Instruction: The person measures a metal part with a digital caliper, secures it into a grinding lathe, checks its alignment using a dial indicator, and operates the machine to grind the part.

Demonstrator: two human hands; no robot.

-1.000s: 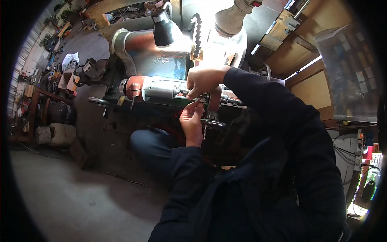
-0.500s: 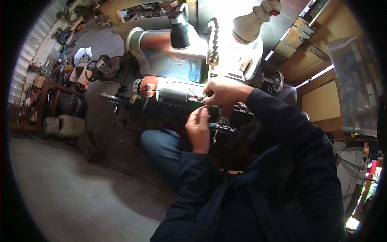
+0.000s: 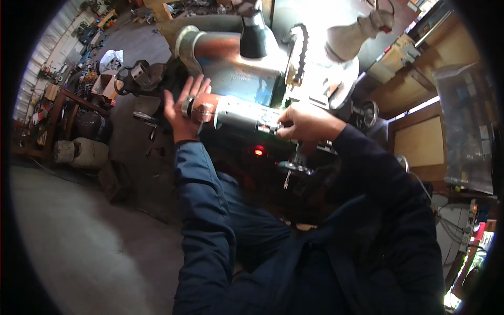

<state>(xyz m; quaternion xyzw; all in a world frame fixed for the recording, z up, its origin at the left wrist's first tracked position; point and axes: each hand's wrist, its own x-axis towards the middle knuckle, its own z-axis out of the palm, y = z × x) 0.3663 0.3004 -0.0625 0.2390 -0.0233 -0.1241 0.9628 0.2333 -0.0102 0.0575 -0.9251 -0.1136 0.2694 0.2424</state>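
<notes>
A machine with a grey metal cylinder lies in front of me, its left part an orange-brown clamp collar. My left hand is at the cylinder's left end, beside a metal ring, palm showing and fingers spread. Whether it touches the ring I cannot tell. My right hand is at the cylinder's right end, its thumb and fingers pinched together; what lies between them is hidden. Below this hand is a chrome handwheel. A small red light glows under the cylinder.
A black lamp shade and a grey lamp shade hang over the machine. A dark toothed strip rises behind my right hand. Another handwheel is at right. A white jug and a wooden cabinet stand around.
My left hand has gone from beside the right hand to the cylinder's left end, and its fingers have spread. The right hand remains at the cylinder's right end. A red light now shows.
</notes>
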